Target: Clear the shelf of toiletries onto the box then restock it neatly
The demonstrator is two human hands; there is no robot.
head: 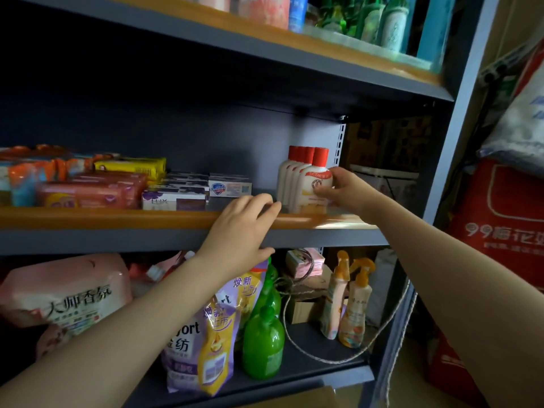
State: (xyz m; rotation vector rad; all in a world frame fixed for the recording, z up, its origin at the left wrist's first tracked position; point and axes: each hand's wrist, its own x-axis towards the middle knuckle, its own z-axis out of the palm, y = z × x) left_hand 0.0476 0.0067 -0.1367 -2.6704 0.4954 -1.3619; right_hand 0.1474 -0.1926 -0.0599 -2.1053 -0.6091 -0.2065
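Observation:
The middle shelf (117, 219) has an orange front edge. At its right end stands a row of several white lotion bottles with red caps (290, 175). My right hand (343, 188) grips the front bottle (313, 187), fingers curled round its right side. Over the shelf's front edge lies my left hand (241, 231), its fingers stretched toward the bottles and holding nothing. Soap boxes (203, 187) lie in stacks at the shelf's middle. Pink, orange and yellow packs (88, 184) fill the left part.
The lower shelf holds refill pouches (203, 334), green bottles (263, 340), spray bottles (350, 301) and a loop of rope (309, 348). The upper shelf carries green bottles (368, 19). A red sack (500, 225) and a white bag (521, 128) stand right of the rack.

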